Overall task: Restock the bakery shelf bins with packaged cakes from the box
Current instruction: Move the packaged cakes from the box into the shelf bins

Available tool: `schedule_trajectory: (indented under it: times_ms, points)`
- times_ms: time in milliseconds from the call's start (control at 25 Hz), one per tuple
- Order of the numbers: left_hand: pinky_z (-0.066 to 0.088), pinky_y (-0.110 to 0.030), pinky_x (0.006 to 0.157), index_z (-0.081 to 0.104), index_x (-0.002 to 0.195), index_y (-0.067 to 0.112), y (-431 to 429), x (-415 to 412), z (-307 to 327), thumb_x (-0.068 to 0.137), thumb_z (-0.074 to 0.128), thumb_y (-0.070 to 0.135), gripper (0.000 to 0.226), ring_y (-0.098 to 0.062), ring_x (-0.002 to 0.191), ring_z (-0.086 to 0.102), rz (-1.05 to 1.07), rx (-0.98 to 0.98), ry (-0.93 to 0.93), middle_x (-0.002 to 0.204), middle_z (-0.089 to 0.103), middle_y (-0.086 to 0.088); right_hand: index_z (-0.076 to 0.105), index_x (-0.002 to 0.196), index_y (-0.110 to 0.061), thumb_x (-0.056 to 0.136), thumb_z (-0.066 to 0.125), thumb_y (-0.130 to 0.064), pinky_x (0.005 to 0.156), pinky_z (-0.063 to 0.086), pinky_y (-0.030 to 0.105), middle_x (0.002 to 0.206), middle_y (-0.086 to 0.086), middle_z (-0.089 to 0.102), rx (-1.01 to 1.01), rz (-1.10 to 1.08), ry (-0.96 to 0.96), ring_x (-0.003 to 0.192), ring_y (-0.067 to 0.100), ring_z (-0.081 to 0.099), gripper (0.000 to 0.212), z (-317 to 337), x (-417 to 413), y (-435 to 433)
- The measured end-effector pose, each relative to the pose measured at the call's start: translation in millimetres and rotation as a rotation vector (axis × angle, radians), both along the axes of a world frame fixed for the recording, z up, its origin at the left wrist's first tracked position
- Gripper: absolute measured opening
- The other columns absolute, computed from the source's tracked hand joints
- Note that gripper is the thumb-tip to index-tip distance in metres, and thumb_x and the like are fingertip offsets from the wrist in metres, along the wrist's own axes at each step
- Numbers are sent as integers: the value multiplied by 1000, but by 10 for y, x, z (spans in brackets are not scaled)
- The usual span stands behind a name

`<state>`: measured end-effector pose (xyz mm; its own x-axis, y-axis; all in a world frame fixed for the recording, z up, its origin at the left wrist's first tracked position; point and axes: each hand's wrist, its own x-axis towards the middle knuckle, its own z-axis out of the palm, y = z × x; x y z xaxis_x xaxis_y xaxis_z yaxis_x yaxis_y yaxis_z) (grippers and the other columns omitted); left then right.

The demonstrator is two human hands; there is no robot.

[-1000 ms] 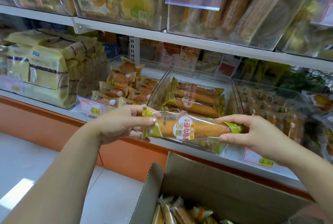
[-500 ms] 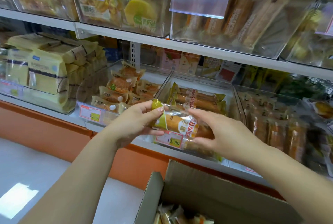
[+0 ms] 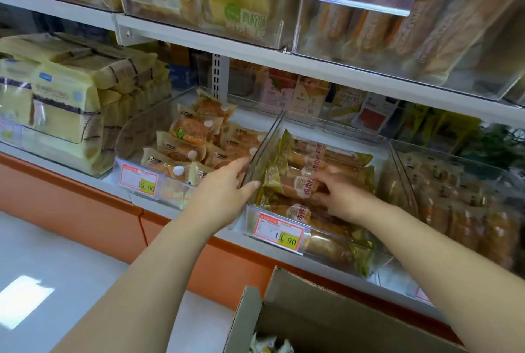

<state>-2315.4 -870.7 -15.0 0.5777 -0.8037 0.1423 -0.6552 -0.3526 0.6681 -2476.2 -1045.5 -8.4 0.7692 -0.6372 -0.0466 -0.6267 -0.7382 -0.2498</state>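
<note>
A long packaged cake roll (image 3: 294, 183) in a clear wrapper with yellow-green ends lies on top of several like it in the middle clear bin (image 3: 335, 128). My right hand (image 3: 339, 195) is inside the bin, fingers curled over the roll's right half. My left hand (image 3: 224, 190) rests against the bin's left wall with fairly straight fingers. Its thumb tip is at the wrapper's left end. The open cardboard box (image 3: 312, 313) stands at the bottom, with a few wrapped cakes (image 3: 267, 344) showing inside.
The bin's front carries a price tag reading 13.90 (image 3: 279, 231). A bin of small cakes (image 3: 199, 142) stands to its left, yellow bread bags (image 3: 62, 102) further left, another filled bin (image 3: 454, 199) to the right. An upper shelf (image 3: 255, 51) overhangs.
Both hands carried the cake roll forward from in front of the shelf into the middle bin. The camera moved closer to the shelf.
</note>
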Motion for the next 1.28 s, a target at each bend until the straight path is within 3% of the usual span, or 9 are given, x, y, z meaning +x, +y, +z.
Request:
schedule_trajectory:
  times_ms: [360, 600, 720, 800, 960, 1040, 1120, 1200, 1280]
  points:
    - [47, -41, 101, 40, 147, 26, -28, 70, -75, 95, 57, 38, 55, -20, 122, 56, -28, -9, -14, 137, 59, 1, -1, 146, -54, 90, 60, -35, 113, 19, 41, 153, -4, 13, -439, 258, 157, 138, 22, 14, 85, -68, -123, 46]
    - [46, -36, 98, 39, 146, 28, 5, 22, -47, 96, 56, 36, 54, -20, 121, 56, -16, 4, -2, 134, 61, 3, -6, 146, -53, 97, 45, -42, 119, -1, 51, 160, -9, -17, -265, 231, 311, 148, 24, -13, 71, -179, -97, -56]
    - [41, -36, 101, 35, 149, 23, 23, -78, -39, 93, 61, 30, 62, -22, 126, 51, -2, -37, -55, 139, 55, -1, 2, 145, -56, 94, 53, -46, 120, 7, 47, 160, -14, -10, -65, 166, 87, 149, 18, -6, 73, 7, -245, 117]
    - [38, -37, 103, 38, 147, 18, 98, -196, 3, 90, 65, 29, 64, -23, 125, 49, 72, -145, -237, 136, 55, -5, 19, 145, -53, 93, 56, -42, 117, 21, 35, 158, -13, 17, 29, 92, -238, 144, 8, 17, 64, 175, -499, 368]
    - [44, -22, 82, 60, 123, 15, 379, -773, 71, 91, 57, 22, 33, -9, 91, 54, -161, -446, -386, 101, 59, 6, 55, 125, -33, 93, 56, -24, 81, 47, 13, 102, -17, 60, 100, 31, -702, 97, 3, 58, 33, 224, -1293, 989]
    - [49, -22, 75, 63, 117, 24, 494, -1143, -83, 92, 54, 28, 27, -4, 85, 55, -395, -287, -349, 100, 62, 12, 59, 116, -35, 94, 55, -27, 74, 47, 17, 92, -18, 62, 253, 40, -495, 86, 4, 60, 24, 13, -1634, 1117]
    - [52, -29, 81, 59, 121, 36, 532, -1452, -419, 94, 51, 38, 28, -3, 97, 58, -641, 68, -322, 112, 62, 16, 57, 121, -38, 96, 52, -32, 84, 42, 20, 105, -27, 60, 381, 62, -4, 94, -3, 57, 27, -400, -1913, 1073]
    - [48, -34, 95, 51, 133, 37, 515, -1615, -896, 96, 51, 40, 37, -9, 116, 55, -784, 474, -303, 131, 56, 12, 53, 132, -31, 98, 48, -29, 94, 40, 22, 127, -15, 57, 457, 29, 393, 114, 8, 54, 34, -1070, -2185, 938]
    - [45, -35, 101, 47, 140, 29, 483, -1677, -1423, 96, 52, 35, 45, -20, 124, 52, -811, 789, -286, 139, 53, 0, 53, 134, -25, 96, 45, -21, 98, 42, 27, 139, 0, 53, 517, -67, 545, 122, 21, 53, 39, -1768, -2427, 852]
